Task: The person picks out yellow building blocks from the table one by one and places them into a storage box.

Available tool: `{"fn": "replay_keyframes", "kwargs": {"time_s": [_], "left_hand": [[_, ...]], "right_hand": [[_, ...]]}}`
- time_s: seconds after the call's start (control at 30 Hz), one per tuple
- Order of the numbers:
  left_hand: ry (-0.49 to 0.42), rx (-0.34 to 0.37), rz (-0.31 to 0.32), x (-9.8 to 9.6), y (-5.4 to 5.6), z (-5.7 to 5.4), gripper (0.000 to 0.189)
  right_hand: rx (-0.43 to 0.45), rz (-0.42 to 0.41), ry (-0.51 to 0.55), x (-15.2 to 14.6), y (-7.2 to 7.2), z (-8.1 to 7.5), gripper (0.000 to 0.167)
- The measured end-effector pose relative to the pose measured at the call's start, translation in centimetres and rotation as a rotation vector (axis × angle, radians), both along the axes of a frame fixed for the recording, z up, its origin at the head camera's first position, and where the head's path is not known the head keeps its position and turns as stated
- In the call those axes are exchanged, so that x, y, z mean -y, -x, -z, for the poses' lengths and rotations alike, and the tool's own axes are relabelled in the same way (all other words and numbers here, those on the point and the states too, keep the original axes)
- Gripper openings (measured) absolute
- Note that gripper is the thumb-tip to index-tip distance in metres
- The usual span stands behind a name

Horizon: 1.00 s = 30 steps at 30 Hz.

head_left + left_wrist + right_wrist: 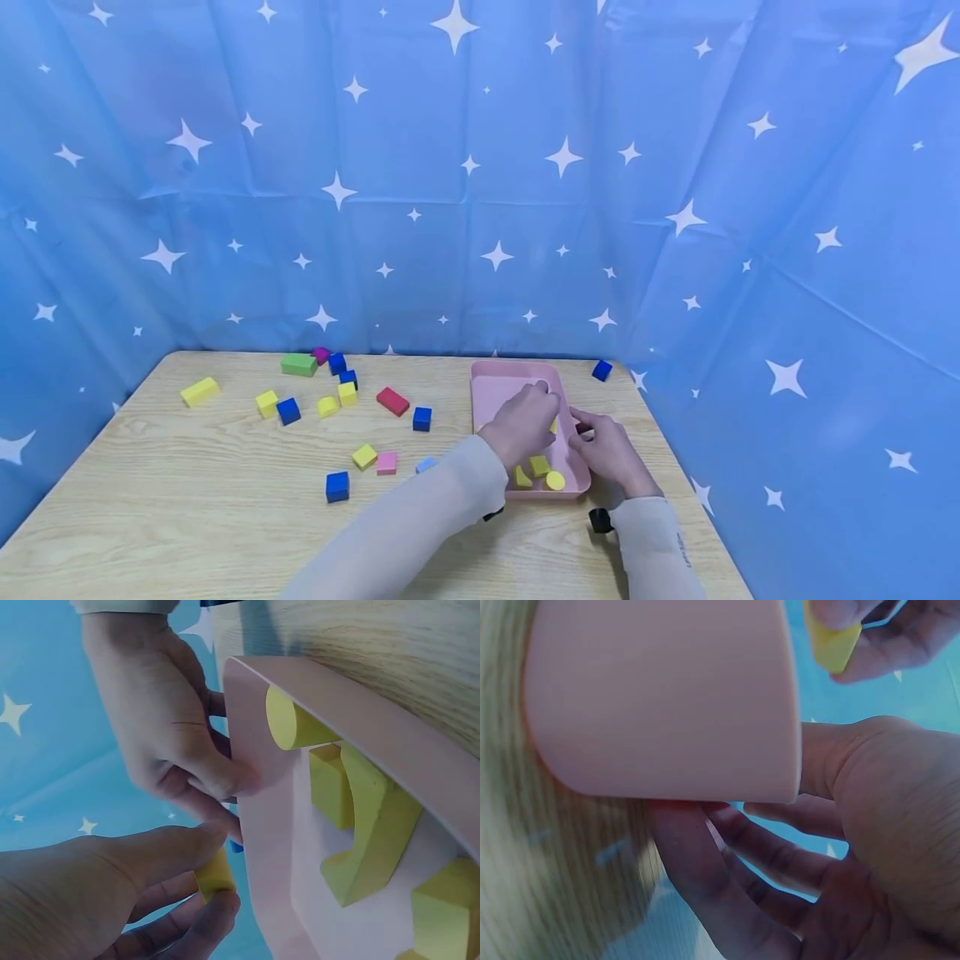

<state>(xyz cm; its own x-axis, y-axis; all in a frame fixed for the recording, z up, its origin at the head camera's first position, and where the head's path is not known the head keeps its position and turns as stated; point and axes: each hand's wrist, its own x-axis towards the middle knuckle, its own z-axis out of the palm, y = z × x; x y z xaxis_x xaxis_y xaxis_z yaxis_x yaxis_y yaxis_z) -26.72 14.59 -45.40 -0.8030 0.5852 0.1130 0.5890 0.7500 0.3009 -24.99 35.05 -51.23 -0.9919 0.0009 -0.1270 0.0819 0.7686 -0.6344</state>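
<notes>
A pink tray (487, 387) lies on the right part of the table with several yellow blocks (375, 825) inside it. My left hand (525, 421) is over the tray, and in the left wrist view its thumb and fingertips pinch a small yellow block (215, 876) above the rim. At the tray's right side, my right hand (611, 454) grips the wall. Its thumb goes over the rim, while the other fingers (697, 862) lie along the outside, as the right wrist view shows.
Left of the tray are scattered loose blocks: blue cubes (337, 487), yellow ones (200, 392), a red block (393, 401), a green block (298, 365) and a pink block (386, 463). One blue cube (602, 370) sits near the far right corner. A starry blue curtain (420, 167) surrounds the table.
</notes>
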Motion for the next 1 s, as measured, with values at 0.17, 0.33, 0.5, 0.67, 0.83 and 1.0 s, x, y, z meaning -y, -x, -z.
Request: {"fn": "replay_keyframes", "kwargs": {"time_s": [0.17, 0.33, 0.5, 0.67, 0.83, 1.0], "left_hand": [[0.041, 0.009, 0.000, -0.8, 0.1, 0.2, 0.034], [0.107, -0.006, -0.016, -0.7, 0.0, 0.5, 0.046], [0.115, -0.016, -0.041, 0.4, 0.1, 0.8, 0.045], [0.104, 0.000, -0.052, 1.9, 0.4, 1.1, 0.045], [0.071, 0.003, -0.051, 3.8, 0.5, 0.9, 0.045], [-0.009, 0.040, -0.068, 6.1, -0.1, 0.4, 0.043]], "right_hand": [[-0.005, -0.008, 0.001, 0.0, -0.1, 0.1, 0.063], [-0.003, -0.003, 0.002, -0.1, 0.0, 0.1, 0.063], [0.008, 0.005, 0.001, 0.0, 0.0, 0.1, 0.064], [0.024, 0.016, -0.006, 0.0, 0.1, 0.2, 0.064], [0.035, 0.028, -0.008, 0.0, 0.2, 0.3, 0.065], [0.029, 0.028, -0.015, 0.0, 0.2, 0.5, 0.065]]}}
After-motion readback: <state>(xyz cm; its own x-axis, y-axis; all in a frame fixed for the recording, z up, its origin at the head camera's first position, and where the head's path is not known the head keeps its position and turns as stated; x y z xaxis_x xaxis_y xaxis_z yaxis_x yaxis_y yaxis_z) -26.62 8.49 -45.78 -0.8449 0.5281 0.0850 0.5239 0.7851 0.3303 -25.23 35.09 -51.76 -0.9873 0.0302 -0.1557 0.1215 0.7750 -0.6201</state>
